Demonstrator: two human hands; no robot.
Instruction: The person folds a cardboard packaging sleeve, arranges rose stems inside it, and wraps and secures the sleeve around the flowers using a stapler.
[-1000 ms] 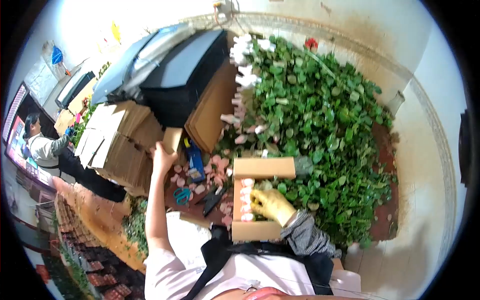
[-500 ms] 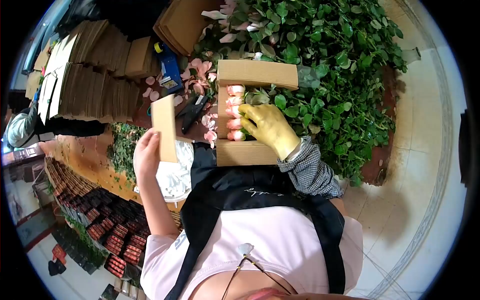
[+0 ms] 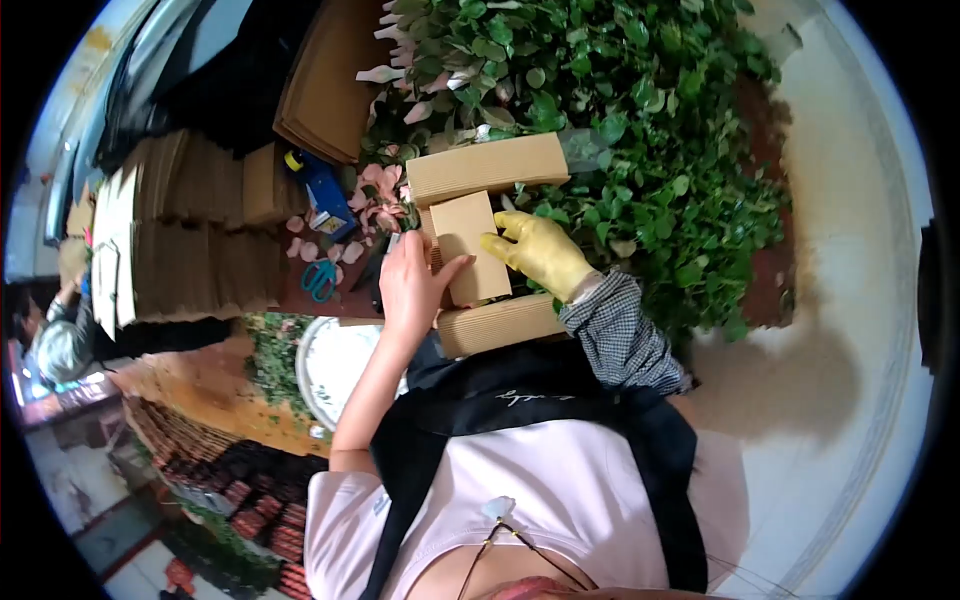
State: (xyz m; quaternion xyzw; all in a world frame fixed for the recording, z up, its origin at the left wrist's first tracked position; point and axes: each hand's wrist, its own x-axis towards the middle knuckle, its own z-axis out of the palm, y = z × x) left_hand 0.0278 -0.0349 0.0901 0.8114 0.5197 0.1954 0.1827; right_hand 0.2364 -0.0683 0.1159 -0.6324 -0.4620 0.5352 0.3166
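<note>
A flat piece of cardboard (image 3: 468,228) lies over the row of pink roses, which it now hides. My bare left hand (image 3: 408,280) grips its left side, thumb on top and fingers at the edge. My right hand (image 3: 545,255), in a yellow glove, has its fingers apart and touches the right edge. Under the card is a corrugated cardboard wrapper (image 3: 490,170), with one raised flap at the far side and another flap (image 3: 500,325) near my apron. Rose leaves show beside the far flap.
Leafy rose stems (image 3: 640,150) heap up on the right. To the left are a blue tape dispenser (image 3: 325,195), teal-handled scissors (image 3: 320,280), loose petals (image 3: 380,190) and stacked cardboard (image 3: 180,270). A white round container (image 3: 345,370) stands below. Another person (image 3: 65,340) is at the far left.
My left hand has brought the cardboard piece rightward and laid it over the roses. My right hand has moved off the rose heads to the card's right edge. The camera view has shifted.
</note>
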